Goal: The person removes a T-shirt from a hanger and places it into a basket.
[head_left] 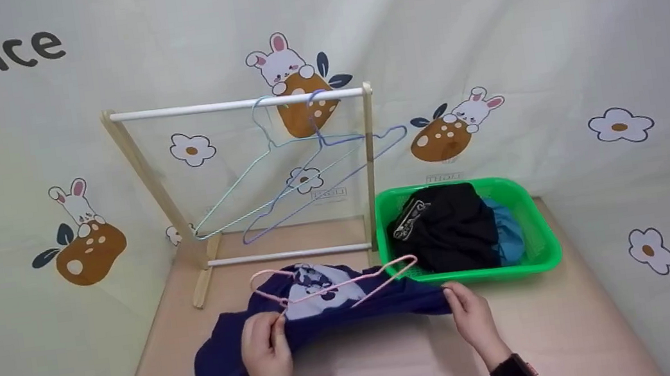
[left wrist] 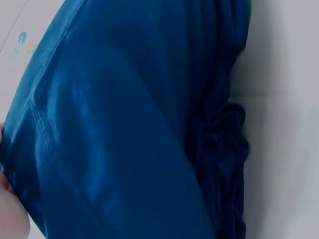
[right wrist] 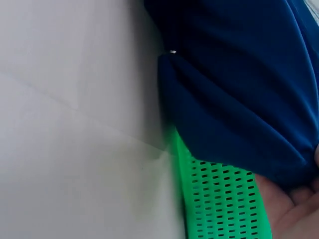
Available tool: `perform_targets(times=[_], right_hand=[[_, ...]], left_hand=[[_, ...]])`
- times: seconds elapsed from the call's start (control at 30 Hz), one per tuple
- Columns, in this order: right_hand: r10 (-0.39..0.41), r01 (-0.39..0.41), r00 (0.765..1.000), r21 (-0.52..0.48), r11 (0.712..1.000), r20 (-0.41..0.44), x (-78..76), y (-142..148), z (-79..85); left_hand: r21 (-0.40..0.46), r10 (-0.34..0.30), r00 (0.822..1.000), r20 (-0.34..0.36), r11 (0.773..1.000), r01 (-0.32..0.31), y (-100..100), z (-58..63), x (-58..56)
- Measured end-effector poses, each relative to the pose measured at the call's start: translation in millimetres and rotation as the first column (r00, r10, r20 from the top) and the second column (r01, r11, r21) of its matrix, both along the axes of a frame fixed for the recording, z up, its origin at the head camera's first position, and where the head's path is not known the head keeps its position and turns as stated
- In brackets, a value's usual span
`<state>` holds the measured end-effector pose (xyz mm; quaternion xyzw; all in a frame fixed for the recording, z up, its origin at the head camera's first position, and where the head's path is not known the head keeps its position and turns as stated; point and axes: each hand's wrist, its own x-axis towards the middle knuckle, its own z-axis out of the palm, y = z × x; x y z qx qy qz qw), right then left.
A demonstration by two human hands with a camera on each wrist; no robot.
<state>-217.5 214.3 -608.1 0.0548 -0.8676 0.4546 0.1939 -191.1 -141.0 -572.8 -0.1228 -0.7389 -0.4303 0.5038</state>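
Note:
A navy blue T-shirt [head_left: 383, 308] with a pale printed front is stretched between both hands above the table. My left hand [head_left: 266, 346] pinches its near edge, thumb on top; part of this hand shows at the left border of the left wrist view. At the other end, my right hand [head_left: 471, 315] pinches the cloth, close in front of the basket. A pink hanger [head_left: 323, 291] lies over the print, hook to the left and its neck right by my left fingertips. Part of the hanger is hidden by the cloth. Shirt fabric [left wrist: 114, 124] fills most of the left wrist view.
Behind the shirt stands a wooden rack [head_left: 201, 108] with a white rail. A mint hanger [head_left: 232, 192] and a purple hanger [head_left: 303, 189] hang on it. The green basket [head_left: 546, 244] at right holds a black garment [head_left: 463, 229] and a blue one [head_left: 507, 233]. Printed curtains surround the table.

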Motion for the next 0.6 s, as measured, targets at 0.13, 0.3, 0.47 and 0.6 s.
perform_targets(times=[0.13,0.3,0.47,0.6], right_hand=[[0.138,-0.134,0.990,-0.126,0.983,0.023,-1.1,-4,9.1],[0.246,-0.261,0.962,-0.133,0.956,-0.118,-4.5,-10,23.4],[0.288,-0.301,0.925,-0.014,0.954,-0.248,0.5,-21,46.2],[0.310,-0.309,0.917,0.046,0.950,-0.252,6.2,-23,59.0]], left_hand=[[-0.035,-0.044,0.999,0.003,0.998,0.044,8,-1.0,-1.7],[-0.062,-0.072,0.997,0.000,0.995,0.072,19,-2.1,-2.9],[-0.111,-0.112,0.994,0.012,0.987,0.113,29,-2.8,-4.6],[-0.123,-0.154,0.987,0.053,0.980,0.160,33,-3.2,-7.2]])
